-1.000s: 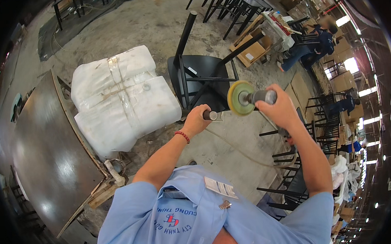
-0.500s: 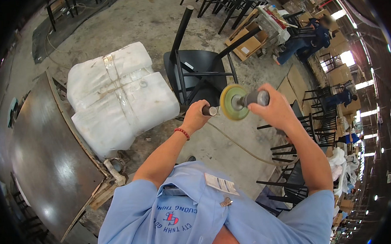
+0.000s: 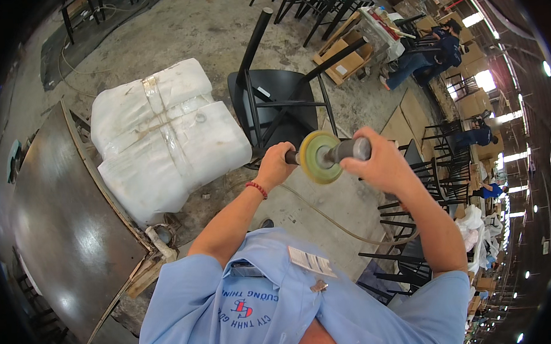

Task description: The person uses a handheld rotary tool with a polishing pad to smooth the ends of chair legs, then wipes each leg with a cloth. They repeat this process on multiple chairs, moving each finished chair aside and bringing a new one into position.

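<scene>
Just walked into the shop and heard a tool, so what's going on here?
A person in a light blue shirt holds a handheld sander with a yellow disc in both hands: left hand on the side handle, right hand on the dark body. It is raised above an overturned black chair on the concrete floor, beside a white wrapped bundle.

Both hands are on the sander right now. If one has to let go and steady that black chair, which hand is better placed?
Probably the left hand. It grips the sander's side handle right at the upturned black chair's seat edge. The right hand clasps the grey body, farther from the chair.
</scene>
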{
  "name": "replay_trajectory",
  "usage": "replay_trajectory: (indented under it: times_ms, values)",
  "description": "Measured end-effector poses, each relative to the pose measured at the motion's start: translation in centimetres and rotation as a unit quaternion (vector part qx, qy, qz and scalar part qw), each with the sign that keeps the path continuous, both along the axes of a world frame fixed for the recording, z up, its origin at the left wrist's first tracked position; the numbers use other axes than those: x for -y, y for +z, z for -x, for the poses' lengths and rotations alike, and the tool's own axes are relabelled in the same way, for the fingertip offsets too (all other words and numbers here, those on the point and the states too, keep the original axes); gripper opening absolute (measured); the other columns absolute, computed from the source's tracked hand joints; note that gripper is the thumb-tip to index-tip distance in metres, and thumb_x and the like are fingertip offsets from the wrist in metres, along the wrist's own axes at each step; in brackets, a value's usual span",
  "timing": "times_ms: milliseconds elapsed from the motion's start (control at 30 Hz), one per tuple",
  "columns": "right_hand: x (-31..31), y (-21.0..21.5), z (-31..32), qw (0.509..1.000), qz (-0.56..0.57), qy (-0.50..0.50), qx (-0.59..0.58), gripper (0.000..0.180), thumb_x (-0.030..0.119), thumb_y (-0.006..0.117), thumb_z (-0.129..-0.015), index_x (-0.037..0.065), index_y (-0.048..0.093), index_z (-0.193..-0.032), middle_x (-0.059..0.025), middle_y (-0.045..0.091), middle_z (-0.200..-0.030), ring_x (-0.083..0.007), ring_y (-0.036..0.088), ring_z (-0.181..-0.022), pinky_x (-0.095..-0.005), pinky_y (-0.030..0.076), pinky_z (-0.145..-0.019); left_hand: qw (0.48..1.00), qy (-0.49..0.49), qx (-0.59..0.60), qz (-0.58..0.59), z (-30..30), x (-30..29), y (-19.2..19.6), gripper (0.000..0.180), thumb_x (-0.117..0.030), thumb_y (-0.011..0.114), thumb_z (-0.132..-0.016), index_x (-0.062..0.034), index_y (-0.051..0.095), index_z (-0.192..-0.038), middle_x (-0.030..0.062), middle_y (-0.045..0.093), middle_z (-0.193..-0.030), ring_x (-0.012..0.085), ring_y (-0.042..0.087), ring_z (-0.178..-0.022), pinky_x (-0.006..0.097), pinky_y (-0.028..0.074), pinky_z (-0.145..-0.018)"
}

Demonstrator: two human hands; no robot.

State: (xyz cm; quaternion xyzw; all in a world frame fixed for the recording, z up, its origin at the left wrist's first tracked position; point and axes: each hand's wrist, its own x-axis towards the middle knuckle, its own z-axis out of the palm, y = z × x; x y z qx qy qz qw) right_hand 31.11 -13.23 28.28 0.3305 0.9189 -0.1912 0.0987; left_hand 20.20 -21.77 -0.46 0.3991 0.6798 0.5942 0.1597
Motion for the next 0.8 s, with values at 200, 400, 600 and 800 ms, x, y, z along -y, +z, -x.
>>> replay_trajectory:
  times_ms: [200,400,600,800]
  values:
    - [0.1,-3.2,-1.9,0.999,-0.023,-0.011,-0.046,0.055,0.034,0.076,-0.073,0.007,0.056,-0.117,-0.0249,0.068,-0.092,-0.0408,0.068,-0.089,-0.0435,0.053,-0.079,1.000,0.015,0.007,-0.008,0.0,-0.1,-0.5,0.029,-0.008,0.078,-0.071,-0.0048,0.061,-0.094,0.0143,0.064,-0.092,0.0362,0.060,-0.091,0.043,0.049,-0.080]
    - [-6.7,-3.4,-11.2,0.968,-0.067,-0.156,-0.185,0.053,0.029,0.077,-0.074,0.005,0.056,-0.117,-0.0127,0.067,-0.081,-0.0280,0.069,-0.076,-0.0382,0.053,-0.071,0.999,0.031,0.028,0.020,-0.3,-0.4,-1.4,0.034,-0.014,0.083,-0.075,-0.0062,0.061,-0.100,0.0098,0.064,-0.097,0.0265,0.063,-0.093,0.036,0.051,-0.082]
    - [-10.4,-0.5,-22.7,0.881,0.067,-0.354,-0.307,0.038,0.013,0.073,-0.079,0.000,0.056,-0.110,-0.0081,0.065,-0.077,-0.0126,0.063,-0.062,-0.0264,0.049,-0.052,0.978,0.115,0.080,0.156,-1.8,1.6,-6.6,0.060,-0.025,0.072,-0.085,0.0014,0.049,-0.133,0.0223,0.061,-0.125,0.0343,0.060,-0.115,0.039,0.046,-0.097]
    - [-19.8,-2.5,-31.0,0.882,0.019,-0.352,-0.312,0.039,0.013,0.075,-0.078,-0.001,0.056,-0.109,-0.0069,0.064,-0.075,-0.0106,0.062,-0.060,-0.0256,0.048,-0.051,0.935,-0.182,0.096,0.290,-6.2,-6.6,-7.0,0.044,-0.025,0.069,-0.085,0.0026,0.062,-0.119,0.0206,0.067,-0.115,0.0307,0.065,-0.107,0.038,0.050,-0.091]
